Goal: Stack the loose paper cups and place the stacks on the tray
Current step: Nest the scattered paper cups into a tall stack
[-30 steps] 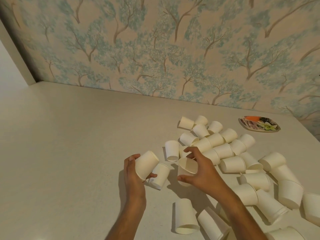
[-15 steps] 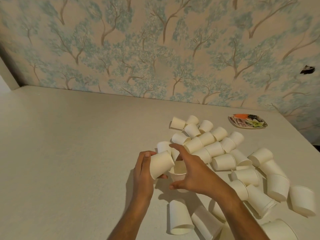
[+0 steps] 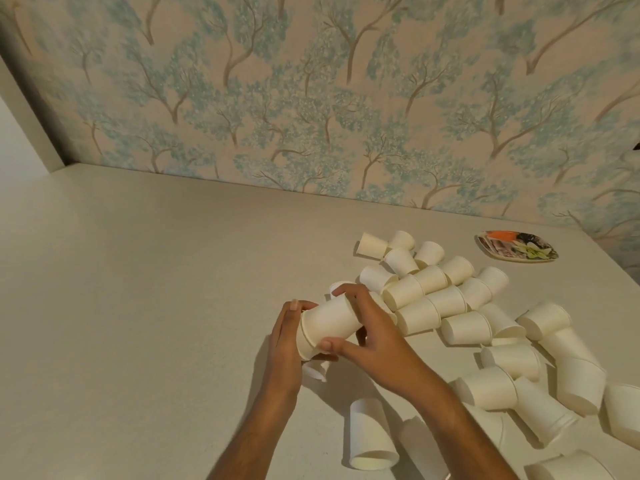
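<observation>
Two nested cups [image 3: 328, 323] sideways, left grip [image 3: 286, 337] and right grip [image 3: 375, 332] clamped around them.

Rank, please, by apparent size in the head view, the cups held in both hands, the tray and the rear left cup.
1. held cups, nearest the camera.
2. tray, farther off, so its true rank is unsure.
3. rear left cup.
</observation>
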